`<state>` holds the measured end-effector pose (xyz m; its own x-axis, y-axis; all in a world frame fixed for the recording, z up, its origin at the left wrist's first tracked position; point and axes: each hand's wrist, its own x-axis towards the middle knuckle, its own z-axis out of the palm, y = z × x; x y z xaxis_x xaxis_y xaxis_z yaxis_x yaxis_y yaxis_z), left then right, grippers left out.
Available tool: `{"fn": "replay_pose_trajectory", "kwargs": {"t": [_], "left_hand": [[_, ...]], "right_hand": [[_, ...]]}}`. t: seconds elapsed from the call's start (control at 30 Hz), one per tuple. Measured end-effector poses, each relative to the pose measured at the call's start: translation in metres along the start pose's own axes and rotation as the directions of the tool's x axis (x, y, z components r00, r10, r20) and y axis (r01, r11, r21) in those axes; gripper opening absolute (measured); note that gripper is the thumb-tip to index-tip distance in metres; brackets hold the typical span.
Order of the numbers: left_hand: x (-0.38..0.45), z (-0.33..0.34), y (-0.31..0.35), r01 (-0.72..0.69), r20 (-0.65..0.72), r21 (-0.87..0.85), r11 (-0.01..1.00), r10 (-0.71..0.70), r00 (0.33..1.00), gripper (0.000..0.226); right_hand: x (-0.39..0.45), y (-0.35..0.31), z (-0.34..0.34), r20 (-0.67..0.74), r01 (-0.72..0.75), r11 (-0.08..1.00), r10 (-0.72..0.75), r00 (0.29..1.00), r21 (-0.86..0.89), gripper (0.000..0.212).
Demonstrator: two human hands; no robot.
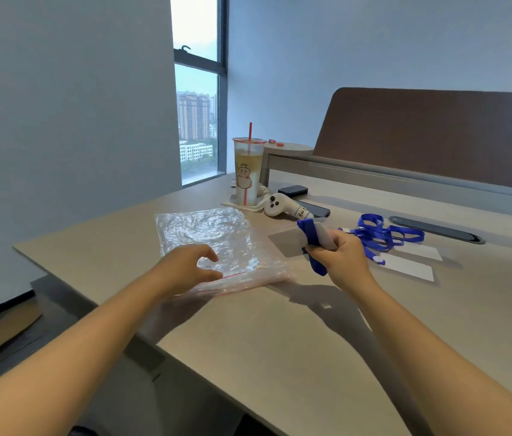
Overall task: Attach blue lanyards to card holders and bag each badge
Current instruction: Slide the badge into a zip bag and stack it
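Badge with blue lanyard (312,243): bundled, gripped in the curled fingers of the right hand (341,258) above the desk (279,335); likely light, card stiff, ribbon limp, so best held by the card edge. Zip bag (210,237): thin, crinkled, probably slippery film, flat on the desk; take it at the red-striped mouth, where the left hand (190,267) hovers, fingers loosely spread, holding nothing. Spare lanyards (383,234) and card holders (412,267) lie just right.

Zip bag (210,234): clear crinkled plastic film, glossy. Lanyards (383,236): blue woven cloth, matt. Bench (279,325): smooth matt beige laminate. Drink cup (247,171): translucent plastic. Controller (275,206): glossy white plastic.
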<state>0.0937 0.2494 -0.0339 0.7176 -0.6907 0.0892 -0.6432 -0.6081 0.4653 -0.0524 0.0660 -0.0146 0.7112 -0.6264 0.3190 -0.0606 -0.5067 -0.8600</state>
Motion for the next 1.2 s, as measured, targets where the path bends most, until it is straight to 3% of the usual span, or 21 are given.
{"fn": "replay_pose_trajectory", "kwargs": {"t": [0.2,0.37,0.5,0.67,0.8,1.0,1.2], "left_hand": [[-0.015,-0.007,-0.025,0.044,0.013,0.097,0.994,-0.045,0.999,0.025],[-0.015,-0.012,-0.03,0.013,-0.093,0.125,0.992,-0.002,0.996,0.019],[-0.018,-0.018,-0.035,-0.019,-0.112,0.015,1.0,0.02,0.993,0.019],[-0.022,-0.026,-0.039,-0.08,-0.124,-0.109,0.991,0.066,0.99,0.037],[-0.019,-0.029,-0.037,-0.071,-0.172,-0.184,0.98,0.04,0.984,0.022],[-0.017,-0.033,-0.028,-0.09,-0.172,-0.291,0.953,0.04,0.984,0.036],[-0.013,-0.035,-0.021,-0.092,-0.145,-0.383,0.919,0.038,0.989,0.047]], "right_hand": [[-0.002,-0.014,0.029,0.052,-0.014,0.999,0.012,0.999,0.045,0.005],[-0.007,-0.024,0.034,0.01,-0.031,0.998,0.03,0.999,0.062,0.019],[-0.007,-0.032,0.038,0.008,-0.038,0.994,0.038,0.999,0.105,0.023],[-0.007,-0.041,0.043,0.043,-0.044,0.984,0.037,0.998,0.175,0.022],[-0.009,-0.045,0.046,0.067,-0.051,0.975,0.037,0.997,0.216,0.024],[-0.012,-0.051,0.042,0.126,0.006,0.98,-0.031,0.991,0.199,0.025],[-0.009,-0.056,0.035,0.081,0.075,0.97,-0.096,0.992,0.233,0.017]]}}
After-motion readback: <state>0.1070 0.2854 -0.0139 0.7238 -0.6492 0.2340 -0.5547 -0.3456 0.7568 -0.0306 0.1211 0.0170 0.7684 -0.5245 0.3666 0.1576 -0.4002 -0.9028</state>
